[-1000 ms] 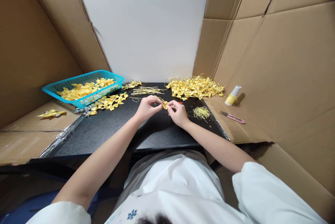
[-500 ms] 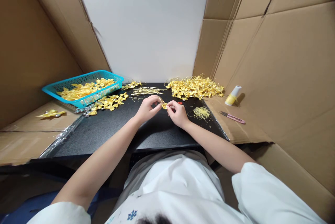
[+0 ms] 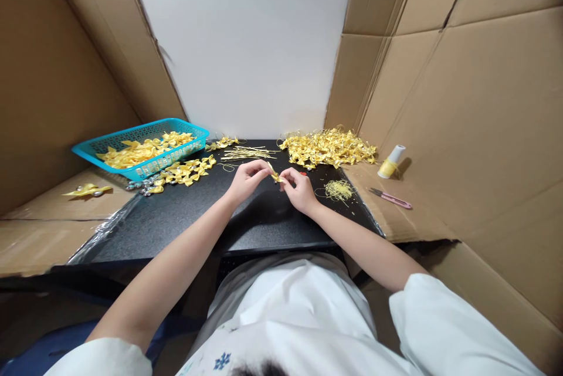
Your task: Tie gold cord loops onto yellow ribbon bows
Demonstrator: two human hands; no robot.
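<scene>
Between my two hands, above the middle of the black table (image 3: 176,229), is a small yellow ribbon bow (image 3: 276,176). My left hand (image 3: 248,181) pinches its left side between thumb and fingertips. On the other side, my right hand (image 3: 298,189) has its thumb and forefinger closed on the bow's right end. The fingers cover much of the bow, so its finer details are hidden. Just beyond my hands lie several thin yellow strips (image 3: 246,153). A tangle of yellow thread (image 3: 338,190) rests to the right of my right hand.
A blue basket (image 3: 141,173) of yellow bows stands at back left, with more bows (image 3: 187,172) and silvery bells (image 3: 143,183) beside it. At back right is a large heap of bows (image 3: 329,146). Thread snips (image 3: 391,197) and a thread cone (image 3: 390,163) sit on cardboard at right.
The yellow bow has turned a little between my fingertips, and its angle differs. Both hands stay in nearly the same place, still gripping it.
</scene>
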